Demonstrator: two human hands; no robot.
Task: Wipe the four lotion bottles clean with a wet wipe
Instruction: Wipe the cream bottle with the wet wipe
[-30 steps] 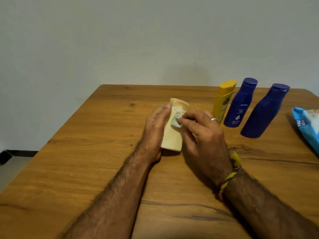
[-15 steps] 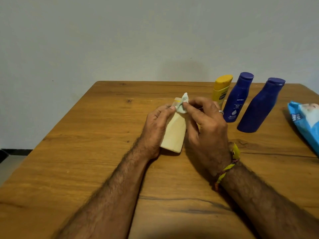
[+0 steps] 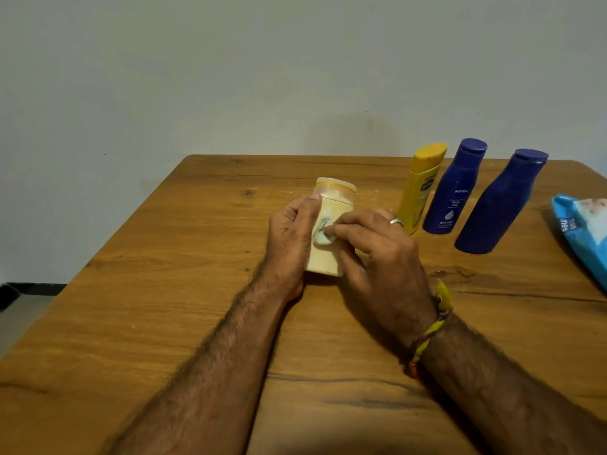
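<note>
Wooden worktop (image 3: 164,290) carries the job near its middle, where the cream lotion bottle (image 3: 328,254) stands tilted with the left hand (image 3: 290,238) curled round its side, thumb up by the pale cap. The right hand (image 3: 377,254) pinches a crumpled wet wipe (image 3: 323,229) against the bottle's front with its fingers (image 3: 348,229) pressed together; the step likely goes best with firm strokes while the left hand turns the bottle. Yellow bottle (image 3: 418,192) and two blue bottles (image 3: 455,192) (image 3: 496,208) wait upright to the right, well apart from the hands, near the blue wipe pack (image 3: 578,231).

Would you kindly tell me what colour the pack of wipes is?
Light blue with a white panel, the pack of wipes shows in the head view.
</note>
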